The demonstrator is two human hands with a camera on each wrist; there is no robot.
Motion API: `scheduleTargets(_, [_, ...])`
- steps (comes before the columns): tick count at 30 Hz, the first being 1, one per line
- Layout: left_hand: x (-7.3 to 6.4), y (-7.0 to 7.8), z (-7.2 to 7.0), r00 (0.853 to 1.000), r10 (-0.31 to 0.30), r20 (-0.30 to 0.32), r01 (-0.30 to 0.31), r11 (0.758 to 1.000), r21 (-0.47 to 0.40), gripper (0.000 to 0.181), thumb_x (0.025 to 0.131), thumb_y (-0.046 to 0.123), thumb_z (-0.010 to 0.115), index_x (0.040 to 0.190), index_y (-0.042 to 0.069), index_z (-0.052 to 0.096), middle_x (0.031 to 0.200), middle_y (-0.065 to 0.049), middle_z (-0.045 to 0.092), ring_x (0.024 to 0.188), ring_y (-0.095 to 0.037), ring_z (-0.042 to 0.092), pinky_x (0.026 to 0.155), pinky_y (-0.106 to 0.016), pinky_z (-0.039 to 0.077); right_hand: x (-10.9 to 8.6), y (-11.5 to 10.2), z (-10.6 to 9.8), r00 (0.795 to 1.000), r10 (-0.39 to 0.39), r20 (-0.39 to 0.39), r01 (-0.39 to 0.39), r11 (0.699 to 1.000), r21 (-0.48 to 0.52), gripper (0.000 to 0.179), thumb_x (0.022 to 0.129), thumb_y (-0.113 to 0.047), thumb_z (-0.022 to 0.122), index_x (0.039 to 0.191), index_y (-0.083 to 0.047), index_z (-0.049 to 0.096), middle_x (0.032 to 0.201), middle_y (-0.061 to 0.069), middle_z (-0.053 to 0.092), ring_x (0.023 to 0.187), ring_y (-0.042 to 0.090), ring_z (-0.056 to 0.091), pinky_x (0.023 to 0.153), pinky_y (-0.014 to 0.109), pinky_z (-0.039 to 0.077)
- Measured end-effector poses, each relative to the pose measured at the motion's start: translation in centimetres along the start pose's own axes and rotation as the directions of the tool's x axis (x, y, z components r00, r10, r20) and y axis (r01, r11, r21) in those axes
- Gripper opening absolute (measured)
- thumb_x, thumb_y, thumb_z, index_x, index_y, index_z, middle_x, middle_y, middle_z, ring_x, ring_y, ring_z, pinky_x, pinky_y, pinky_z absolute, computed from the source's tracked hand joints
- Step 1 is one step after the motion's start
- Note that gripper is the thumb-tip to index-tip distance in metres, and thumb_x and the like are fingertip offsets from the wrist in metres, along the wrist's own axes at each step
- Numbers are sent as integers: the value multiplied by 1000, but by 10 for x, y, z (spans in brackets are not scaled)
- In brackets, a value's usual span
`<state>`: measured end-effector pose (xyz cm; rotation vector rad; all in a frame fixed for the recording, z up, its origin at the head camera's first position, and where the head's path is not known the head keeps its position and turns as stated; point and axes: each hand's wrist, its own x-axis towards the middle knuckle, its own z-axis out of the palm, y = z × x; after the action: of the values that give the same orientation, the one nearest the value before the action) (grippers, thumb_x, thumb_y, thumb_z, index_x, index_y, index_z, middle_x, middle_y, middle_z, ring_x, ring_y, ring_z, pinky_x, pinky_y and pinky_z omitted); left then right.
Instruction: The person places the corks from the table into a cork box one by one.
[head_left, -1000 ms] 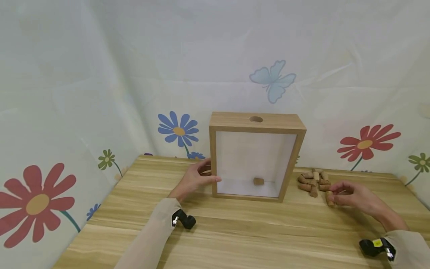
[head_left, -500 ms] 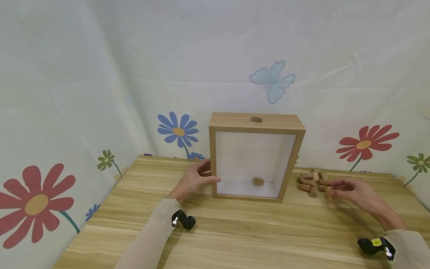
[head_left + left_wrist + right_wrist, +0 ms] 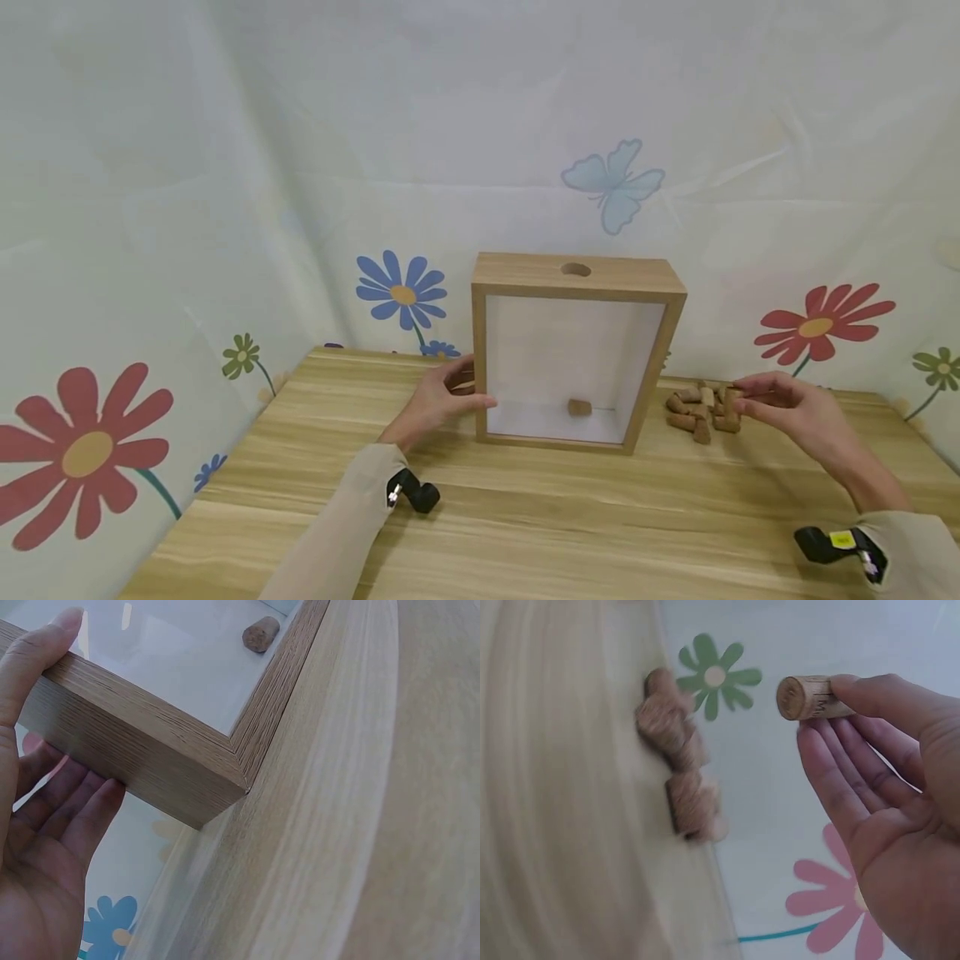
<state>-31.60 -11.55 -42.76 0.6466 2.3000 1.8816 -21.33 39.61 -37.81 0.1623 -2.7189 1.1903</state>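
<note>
A wooden frame box (image 3: 575,273) with a clear front and a round hole (image 3: 575,269) in its top stands upright at the back of the table (image 3: 525,517). One cork (image 3: 578,407) lies inside on its floor, also seen in the left wrist view (image 3: 260,634). My left hand (image 3: 441,400) holds the box's left side, thumb on the front edge (image 3: 34,656), fingers behind the box (image 3: 142,754). My right hand (image 3: 787,408) is lifted above the table and pinches a cork (image 3: 808,698) (image 3: 731,400) between thumb and fingers, beside the cork pile (image 3: 701,410).
Several loose corks (image 3: 682,776) lie in a heap right of the box. A flowered cloth backdrop (image 3: 300,167) hangs close behind and on both sides of the table. Bare wood stretches in front of the box.
My right hand has lifted a cork off the table and carried it up and back, level with the pile. The left hand and the box have stayed put.
</note>
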Motion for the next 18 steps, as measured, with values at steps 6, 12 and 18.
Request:
scheduleTargets(6, [0,-1,1,1000,6,1,-6,1000,-5,89,86,24,92,159,2,45,149,-15,59,135,-34,59,110,-43,52,0,-18,-3,993,-69,-100,75,996,57,38,103,-26,74,132,-3,67,107,-25,71,94,-8,65,74,13,54])
scheduleTargets(12, [0,-1,1,1000,10,6,-10,1000,-7,88,86,22,92,159,2,45,149,-17,58,135,-36,59,110,-43,52,6,-39,-9,974,-125,-191,141,988,69,30,102,-16,76,129,-6,70,104,-26,71,89,-6,67,72,10,52])
scheduleTargets(18, [-1,2,1,1000,14,6,-14,1000,-10,87,87,22,91,158,2,46,148,-16,59,134,-35,59,110,-43,53,12,-70,-18,963,-143,-228,166,982,86,31,101,-18,77,130,-10,71,104,-23,73,91,-4,67,70,11,49])
